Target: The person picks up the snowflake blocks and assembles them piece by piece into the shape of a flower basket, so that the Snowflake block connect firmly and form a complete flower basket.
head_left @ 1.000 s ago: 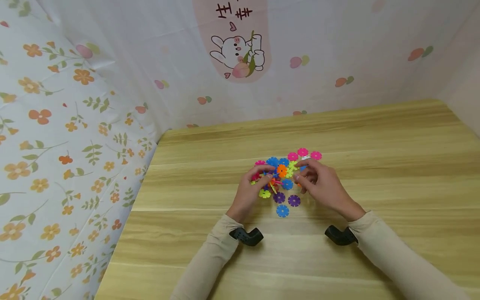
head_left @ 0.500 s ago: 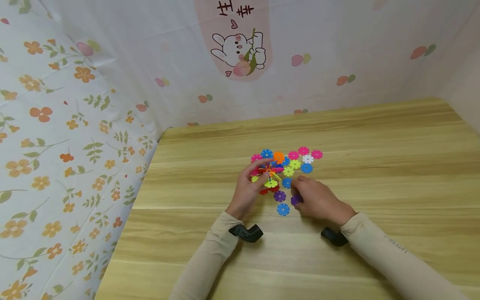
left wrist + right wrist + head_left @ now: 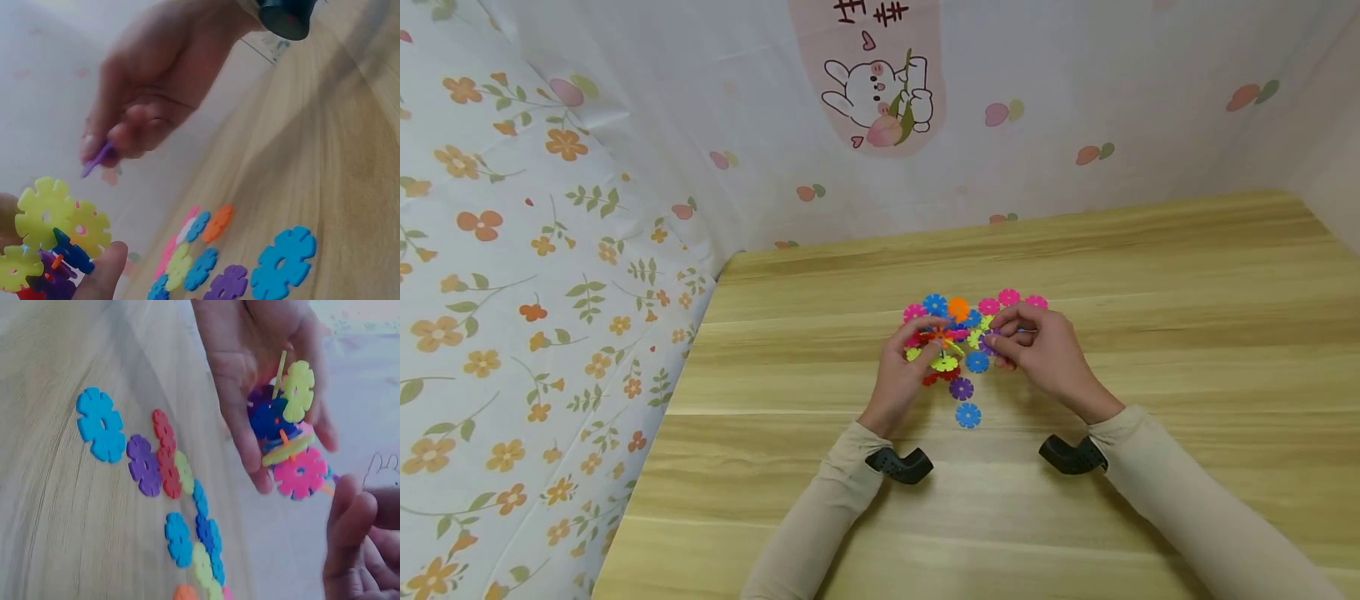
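In the head view my left hand (image 3: 897,371) holds a cluster of notched plastic snowflake discs (image 3: 300,472) slotted together. Yellow, pink, blue and orange pieces show in it, and the right wrist view has it lying between the thumb and fingers. My right hand (image 3: 1056,354) pinches one purple snowflake disc (image 3: 97,160) between thumb and fingertips, a short way right of the cluster and apart from it. In the left wrist view the purple disc is seen nearly edge-on, above the yellow discs (image 3: 45,212) of the cluster. Part of the cluster is hidden by the left fingers.
Loose snowflake discs lie on the wooden table (image 3: 820,483) beneath and around the hands. Nearest the body are a blue disc (image 3: 967,415) and a purple one (image 3: 961,388). Pink discs (image 3: 1009,297) lie farther back. A printed cloth (image 3: 1037,108) hangs behind the table.
My right hand reached down to a purple disc near the front, picked it up and brought it up towards the cluster. My left hand turned the cluster and keeps holding it.
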The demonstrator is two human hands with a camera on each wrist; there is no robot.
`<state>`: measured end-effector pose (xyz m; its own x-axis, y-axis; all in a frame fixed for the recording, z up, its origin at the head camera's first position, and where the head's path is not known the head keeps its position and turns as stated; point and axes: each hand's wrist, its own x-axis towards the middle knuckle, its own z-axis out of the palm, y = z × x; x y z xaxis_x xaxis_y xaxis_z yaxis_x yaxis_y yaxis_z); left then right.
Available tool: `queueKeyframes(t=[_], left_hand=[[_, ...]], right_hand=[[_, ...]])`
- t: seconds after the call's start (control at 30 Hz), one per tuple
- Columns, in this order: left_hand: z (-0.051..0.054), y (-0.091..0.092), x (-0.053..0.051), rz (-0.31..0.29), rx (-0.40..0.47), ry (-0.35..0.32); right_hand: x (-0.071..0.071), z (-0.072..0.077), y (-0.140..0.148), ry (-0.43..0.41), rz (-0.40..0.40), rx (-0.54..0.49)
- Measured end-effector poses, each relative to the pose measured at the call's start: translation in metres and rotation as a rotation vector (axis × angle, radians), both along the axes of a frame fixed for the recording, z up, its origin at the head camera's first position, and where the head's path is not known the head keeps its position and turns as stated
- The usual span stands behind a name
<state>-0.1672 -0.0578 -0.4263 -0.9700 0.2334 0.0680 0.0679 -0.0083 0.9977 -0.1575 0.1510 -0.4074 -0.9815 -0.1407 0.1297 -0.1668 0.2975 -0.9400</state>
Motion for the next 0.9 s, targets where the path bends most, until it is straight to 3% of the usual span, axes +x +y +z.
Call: queueKeyframes(t=[0.13,0.43,0.9], left_hand=[[-0.0021,0.0038,0.0005,0.021,-0.04,0.021],[-0.002,0.0082,0.0013,0.035,-0.081,0.07],[-0.0027,0.0096,0.0022,0.029,-0.106,0.111]], right_hand=[[-0.0016,0.0009,-0.004,0.029,-0.056,-0.056],[0.0002,0.0006,-0.0091,0.09,-0.079,-0.065],[0.0025,0.0014,-0.0094,0.183,-0.134,0.09]])
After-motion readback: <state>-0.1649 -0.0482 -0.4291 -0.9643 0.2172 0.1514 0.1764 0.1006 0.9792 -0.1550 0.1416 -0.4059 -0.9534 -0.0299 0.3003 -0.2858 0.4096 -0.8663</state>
